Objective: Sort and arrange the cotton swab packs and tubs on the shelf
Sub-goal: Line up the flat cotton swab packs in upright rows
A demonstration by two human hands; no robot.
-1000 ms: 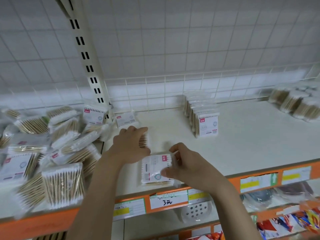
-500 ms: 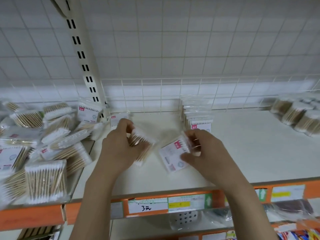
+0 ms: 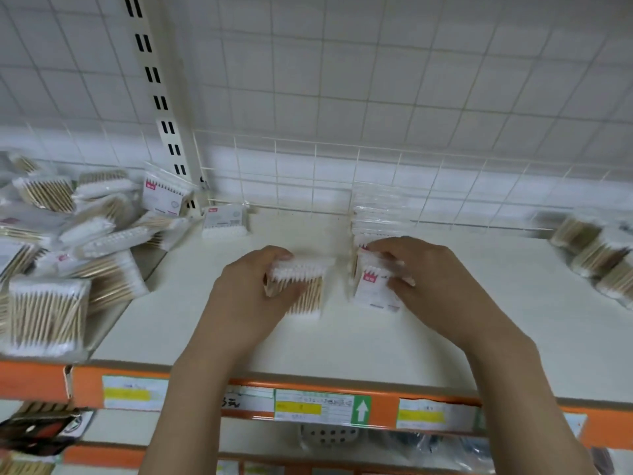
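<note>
My left hand [image 3: 253, 286] grips a clear pack of wooden cotton swabs [image 3: 305, 289], held upright on the white shelf [image 3: 342, 347] with the white tips on top. My right hand [image 3: 421, 275] grips a second pack with a white and red label [image 3: 373, 289]. That labelled pack stands against the front of an upright row of like packs [image 3: 376, 217] running back to the wire fence. A messy heap of swab packs [image 3: 68, 241] covers the left shelf. Round tubs of swabs [image 3: 596, 252] lie at the far right.
A single labelled pack [image 3: 224, 221] stands near the slotted upright post [image 3: 161, 97]. A low wire fence [image 3: 308, 176] borders the back of the shelf. The orange front rail [image 3: 376, 409] carries price labels. Lower shelves with other goods show below.
Both hands lifted their packs off the front of the shelf and carried them back. The right pack now stands at the front of the upright row; the left pack is turned upright.
</note>
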